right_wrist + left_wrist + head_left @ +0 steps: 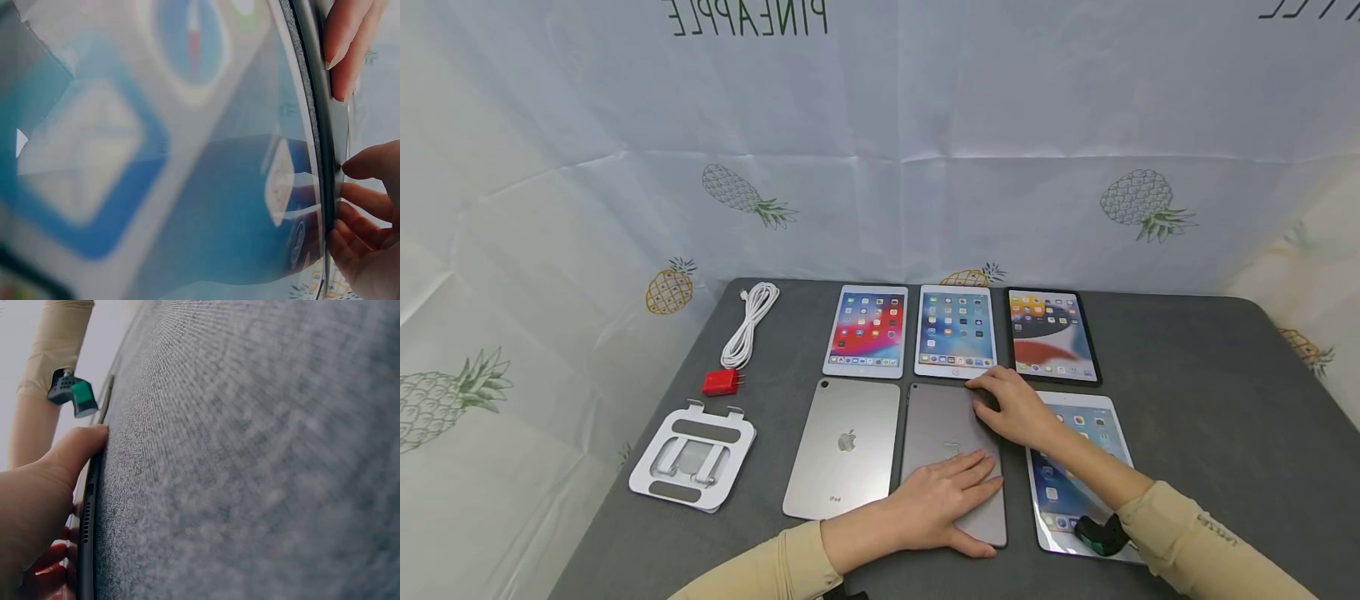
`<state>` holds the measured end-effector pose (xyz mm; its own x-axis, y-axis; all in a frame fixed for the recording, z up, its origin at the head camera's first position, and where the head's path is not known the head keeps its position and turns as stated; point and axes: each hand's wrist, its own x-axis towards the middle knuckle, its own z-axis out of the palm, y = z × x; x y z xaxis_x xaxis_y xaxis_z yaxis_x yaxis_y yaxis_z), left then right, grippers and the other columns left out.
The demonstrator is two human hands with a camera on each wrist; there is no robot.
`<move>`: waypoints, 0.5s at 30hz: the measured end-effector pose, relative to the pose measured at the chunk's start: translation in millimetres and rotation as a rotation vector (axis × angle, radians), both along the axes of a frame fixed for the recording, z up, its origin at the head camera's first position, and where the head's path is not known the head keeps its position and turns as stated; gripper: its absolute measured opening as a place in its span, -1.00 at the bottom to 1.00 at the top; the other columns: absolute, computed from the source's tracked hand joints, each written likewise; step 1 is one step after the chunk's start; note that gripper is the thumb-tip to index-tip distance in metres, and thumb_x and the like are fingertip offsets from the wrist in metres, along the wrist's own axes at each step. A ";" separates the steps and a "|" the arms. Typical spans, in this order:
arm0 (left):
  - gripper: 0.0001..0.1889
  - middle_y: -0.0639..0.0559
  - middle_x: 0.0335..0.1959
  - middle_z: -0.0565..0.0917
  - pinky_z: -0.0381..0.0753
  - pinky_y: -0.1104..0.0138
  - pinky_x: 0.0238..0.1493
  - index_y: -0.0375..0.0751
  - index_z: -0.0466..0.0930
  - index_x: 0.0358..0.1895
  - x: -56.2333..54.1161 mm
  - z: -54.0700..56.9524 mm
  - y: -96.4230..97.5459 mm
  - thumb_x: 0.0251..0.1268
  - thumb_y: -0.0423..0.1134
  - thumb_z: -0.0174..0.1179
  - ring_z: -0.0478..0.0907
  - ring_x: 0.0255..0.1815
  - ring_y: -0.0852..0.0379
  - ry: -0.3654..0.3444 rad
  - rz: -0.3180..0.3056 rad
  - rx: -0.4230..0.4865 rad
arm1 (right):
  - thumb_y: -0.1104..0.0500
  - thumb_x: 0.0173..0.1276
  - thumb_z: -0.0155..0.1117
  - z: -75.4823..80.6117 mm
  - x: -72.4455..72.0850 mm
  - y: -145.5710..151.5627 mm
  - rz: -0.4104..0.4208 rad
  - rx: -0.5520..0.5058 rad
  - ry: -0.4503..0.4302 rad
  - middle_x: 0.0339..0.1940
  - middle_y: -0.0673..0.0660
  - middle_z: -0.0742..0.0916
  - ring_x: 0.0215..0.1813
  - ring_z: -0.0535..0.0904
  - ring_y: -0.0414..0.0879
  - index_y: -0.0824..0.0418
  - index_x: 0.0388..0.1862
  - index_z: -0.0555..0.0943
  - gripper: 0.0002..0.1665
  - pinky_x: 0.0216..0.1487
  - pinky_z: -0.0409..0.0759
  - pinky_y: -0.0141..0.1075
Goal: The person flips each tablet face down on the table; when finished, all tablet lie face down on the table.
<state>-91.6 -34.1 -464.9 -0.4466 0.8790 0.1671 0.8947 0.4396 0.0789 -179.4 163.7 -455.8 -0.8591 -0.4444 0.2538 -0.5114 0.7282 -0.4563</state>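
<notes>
Grey tablet (928, 429) lies back up on the dark counter (1217, 392), near row, middle place. Left hand (943, 500) rests flat across its back, fingers outstretched; thumb by the near edge. Right hand (1011, 408) at the far right corner, thumb and bent fingers gripping the edge. Silver tablet (838, 467), also back up, just beside it on the left. To the right, white-framed tablet (1060, 500), screen lit, partly under the right forearm. Far row: three more tablets, screens lit, the rightmost black-framed. Left end of counter: coiled white cable (747, 329), red plug (721, 382), white stand (733, 437) folded flat. Pineapple-print curtain (880, 217) behind.
</notes>
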 end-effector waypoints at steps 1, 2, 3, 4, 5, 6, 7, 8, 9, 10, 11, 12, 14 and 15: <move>-0.16 -0.09 0.43 0.33 0.14 0.33 0.41 -0.13 0.39 0.40 0.2 -0.1 -0.3 0.20 0.39 0.12 0.16 0.49 0.06 -0.007 -0.001 -0.002 | 0.29 0.21 0.38 -0.6 0.0 0.8 0.004 -0.005 0.000 -0.16 0.14 0.65 -0.09 0.54 0.06 0.27 -0.01 0.68 -0.67 -0.04 0.54 0.00; -0.16 -0.09 0.44 0.32 0.13 0.33 0.42 -0.13 0.37 0.41 0.4 -0.2 -0.5 0.22 0.38 0.11 0.14 0.50 0.06 -0.016 -0.002 -0.005 | 0.30 0.21 0.38 -1.3 0.0 1.8 0.009 -0.012 0.000 -0.15 0.14 0.65 -0.09 0.53 0.05 0.26 -0.01 0.68 -0.66 -0.04 0.54 0.00; -0.16 -0.10 0.45 0.30 0.11 0.32 0.43 -0.14 0.36 0.42 0.7 -0.3 -0.6 0.23 0.37 0.11 0.12 0.50 0.05 -0.026 -0.003 -0.007 | 0.30 0.21 0.38 -1.9 -0.1 2.8 0.014 -0.020 -0.002 -0.15 0.13 0.64 -0.09 0.53 0.04 0.26 0.00 0.68 -0.66 -0.04 0.54 0.00; -0.17 -0.11 0.46 0.29 0.09 0.30 0.44 -0.15 0.34 0.43 1.1 -0.2 -0.7 0.25 0.37 0.10 0.10 0.51 0.04 -0.038 -0.003 -0.009 | 0.31 0.21 0.38 -2.4 -0.2 4.0 0.021 -0.028 -0.003 -0.14 0.13 0.64 -0.08 0.53 0.04 0.26 0.01 0.67 -0.65 -0.03 0.54 0.00; -0.17 -0.12 0.47 0.27 0.07 0.29 0.45 -0.16 0.32 0.44 1.7 -0.1 -0.6 0.27 0.36 0.08 0.08 0.52 0.03 -0.051 -0.004 -0.014 | 0.32 0.21 0.38 -2.9 -0.3 5.1 0.029 -0.036 -0.001 -0.14 0.13 0.64 -0.08 0.53 0.04 0.26 0.02 0.67 -0.64 -0.03 0.54 0.00; -0.17 -0.13 0.48 0.25 0.06 0.28 0.45 -0.17 0.30 0.45 2.3 0.0 -0.4 0.29 0.35 0.07 0.06 0.53 0.03 -0.062 -0.004 -0.018 | 0.32 0.21 0.38 -3.3 -0.4 6.3 0.037 -0.042 -0.001 -0.12 0.13 0.64 -0.07 0.53 0.03 0.25 0.03 0.67 -0.63 -0.02 0.54 0.00; -0.18 -0.14 0.48 0.23 0.04 0.27 0.46 -0.17 0.28 0.45 2.8 0.2 -0.1 0.30 0.34 0.05 0.04 0.53 0.02 -0.072 -0.004 -0.024 | 0.33 0.21 0.37 -3.8 -0.5 7.7 0.047 -0.049 -0.004 -0.11 0.13 0.64 -0.06 0.53 0.03 0.25 0.04 0.66 -0.62 -0.02 0.53 0.01; -0.18 -0.14 0.49 0.22 0.03 0.27 0.46 -0.18 0.27 0.46 3.4 0.4 0.2 0.32 0.33 0.04 0.03 0.54 0.01 -0.079 -0.003 -0.031 | 0.33 0.21 0.37 -4.0 -0.4 8.8 0.058 -0.055 -0.007 -0.10 0.13 0.64 -0.06 0.53 0.04 0.26 0.05 0.66 -0.61 -0.01 0.53 0.02; -0.18 -0.15 0.49 0.21 0.03 0.26 0.47 -0.19 0.26 0.47 4.0 0.7 0.6 0.34 0.32 0.02 0.02 0.54 0.00 -0.084 -0.002 -0.038 | 0.34 0.21 0.37 -3.8 -0.1 9.7 0.068 -0.058 -0.012 -0.09 0.15 0.63 -0.05 0.52 0.05 0.27 0.06 0.65 -0.60 0.00 0.52 0.03; -0.19 -0.16 0.50 0.20 0.02 0.25 0.47 -0.20 0.24 0.47 4.7 1.1 0.9 0.35 0.31 0.01 0.00 0.54 0.00 -0.090 -0.001 -0.047 | 0.34 0.22 0.36 -3.8 0.1 10.7 0.078 -0.060 -0.017 -0.07 0.15 0.63 -0.03 0.53 0.06 0.27 0.07 0.64 -0.60 0.01 0.52 0.05; -0.19 -0.17 0.50 0.18 0.01 0.24 0.47 -0.21 0.23 0.47 5.3 1.6 1.3 0.36 0.30 0.00 -0.01 0.55 -0.01 -0.097 0.001 -0.056 | 0.33 0.22 0.35 -3.7 0.3 11.6 0.085 -0.060 -0.026 -0.06 0.16 0.63 -0.01 0.52 0.08 0.27 0.09 0.64 -0.59 0.03 0.51 0.06; -0.20 -0.18 0.50 0.18 0.01 0.24 0.48 -0.22 0.23 0.47 5.8 2.1 1.7 0.37 0.29 -0.01 -0.02 0.55 -0.01 -0.104 0.002 -0.063 | 0.33 0.23 0.34 -3.5 0.6 12.6 0.092 -0.061 -0.040 -0.04 0.17 0.63 0.00 0.52 0.09 0.27 0.11 0.62 -0.58 0.04 0.50 0.07; -0.21 -0.18 0.51 0.17 0.00 0.23 0.48 -0.22 0.22 0.48 6.6 3.7 2.4 0.39 0.27 -0.02 -0.03 0.55 -0.02 -0.127 0.006 -0.074 | 0.32 0.25 0.34 -2.1 1.5 14.2 0.097 -0.066 -0.071 0.00 0.18 0.63 0.05 0.52 0.12 0.27 0.13 0.61 -0.57 0.08 0.49 0.10; -0.22 -0.18 0.51 0.17 0.01 0.23 0.48 -0.22 0.22 0.48 6.9 4.6 2.7 0.40 0.26 -0.01 -0.03 0.55 -0.03 -0.142 0.008 -0.076 | 0.31 0.26 0.33 -1.3 1.9 15.1 0.095 -0.070 -0.091 0.02 0.19 0.63 0.07 0.52 0.12 0.27 0.14 0.60 -0.56 0.09 0.49 0.10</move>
